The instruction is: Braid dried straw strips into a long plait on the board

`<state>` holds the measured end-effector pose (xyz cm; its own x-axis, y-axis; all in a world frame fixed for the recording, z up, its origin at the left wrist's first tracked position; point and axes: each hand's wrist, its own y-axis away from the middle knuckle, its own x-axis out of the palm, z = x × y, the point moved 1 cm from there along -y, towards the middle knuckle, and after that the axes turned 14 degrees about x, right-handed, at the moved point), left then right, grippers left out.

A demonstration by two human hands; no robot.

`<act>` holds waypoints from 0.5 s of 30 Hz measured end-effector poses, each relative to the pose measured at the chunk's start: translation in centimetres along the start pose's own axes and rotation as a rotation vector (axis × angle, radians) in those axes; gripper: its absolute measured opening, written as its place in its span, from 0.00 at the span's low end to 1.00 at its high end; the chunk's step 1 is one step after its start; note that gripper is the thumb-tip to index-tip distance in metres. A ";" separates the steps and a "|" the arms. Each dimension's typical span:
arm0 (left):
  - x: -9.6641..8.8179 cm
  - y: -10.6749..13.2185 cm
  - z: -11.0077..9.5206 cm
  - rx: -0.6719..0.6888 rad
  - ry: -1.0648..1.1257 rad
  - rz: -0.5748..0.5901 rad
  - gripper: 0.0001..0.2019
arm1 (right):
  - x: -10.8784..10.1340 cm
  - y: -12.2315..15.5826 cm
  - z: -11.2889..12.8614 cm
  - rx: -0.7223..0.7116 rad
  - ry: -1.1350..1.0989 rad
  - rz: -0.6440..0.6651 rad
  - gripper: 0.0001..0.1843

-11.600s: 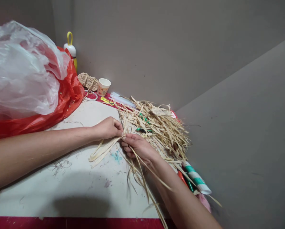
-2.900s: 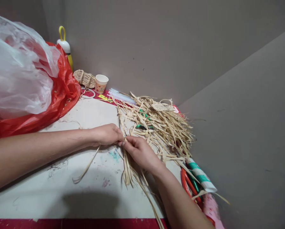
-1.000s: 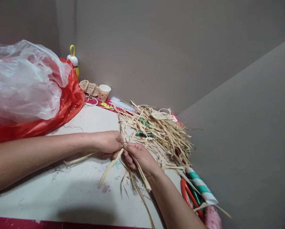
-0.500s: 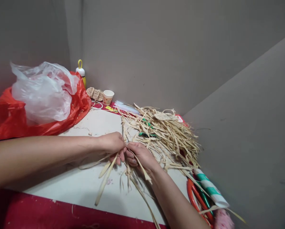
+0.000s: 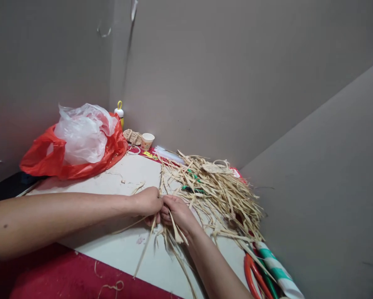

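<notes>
Using straw pile (image 5: 226, 191) as reference. Left hand (image 5: 149, 202) and right hand (image 5: 178, 214) are sitting just left of it, over white board (image 5: 139, 169), fingertips touching. Both are holding the pale strands (image 5: 177, 233), whose free ends are hanging nearer the camera than the pile.

Right: thumb and index are pinching with no gap; other fingers are lying loosely curled. Left: fingers are lying bent inward, a thin strand trailing below them. Its thumb contact is hiding behind the knuckles, so can't tell which finger is pinning what.

Step, my read: strands are being worked together at the pinch point. Twist or plait, can't tell. What looks like a worked length (image 5: 161, 178) is running from the fingers toward the far side, along the pile's left edge.

Next move, I'd say, is calling for one hand pinning the crossing while the other is laying a free end across and snugging it. Slack there would be risking a slip.
</notes>
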<state>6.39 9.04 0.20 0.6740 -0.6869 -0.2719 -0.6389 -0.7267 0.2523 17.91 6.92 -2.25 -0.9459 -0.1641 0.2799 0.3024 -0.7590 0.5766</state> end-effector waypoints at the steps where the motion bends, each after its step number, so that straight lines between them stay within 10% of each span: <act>1: 0.3 0.0 0.1 -0.004 -0.004 -0.024 0.08 | 0.0 0.0 -0.1 -0.002 -0.004 0.000 0.20; 9: 1.8 1.3 1.0 0.054 0.139 -0.113 0.05 | -0.5 -0.3 -0.2 -0.003 -0.002 0.034 0.17; 15: -2.5 5.2 -0.3 -0.075 -0.044 0.076 0.07 | -1.4 -0.3 0.0 -0.001 -0.023 0.096 0.15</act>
<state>1.52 6.94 2.43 0.6069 -0.7404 -0.2891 -0.6569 -0.6720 0.3420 19.17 7.39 -2.84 -0.9097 -0.2214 0.3513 0.3911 -0.7413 0.5455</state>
